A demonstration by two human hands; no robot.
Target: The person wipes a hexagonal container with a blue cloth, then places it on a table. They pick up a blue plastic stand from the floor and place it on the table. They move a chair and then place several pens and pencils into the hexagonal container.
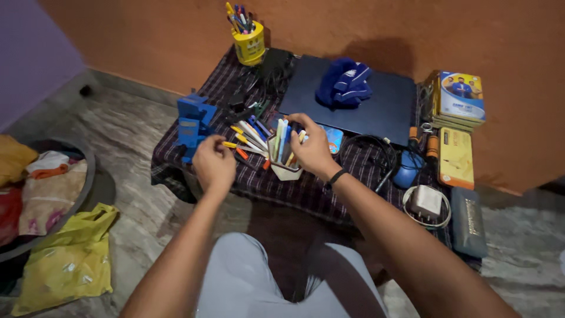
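My right hand (312,148) grips the top of a white pen cup (286,169) filled with several pens and markers, with a dark pen under its fingers. My left hand (213,163) is closed around a yellow pen (229,144) just left of the cup. Between the hands, several loose pens (250,134) lie scattered on the checked cloth (329,185) of a low table. A yellow pen holder (249,44) full of pens stands at the table's far left corner.
A closed dark laptop (382,106) with a folded blue cloth (344,82) lies at the back. A blue stand (194,121) sits left; books (459,97), a yellow case (456,156), blue mouse (406,168) and white charger (426,203) sit right. A yellow bag (67,259) lies on the floor.
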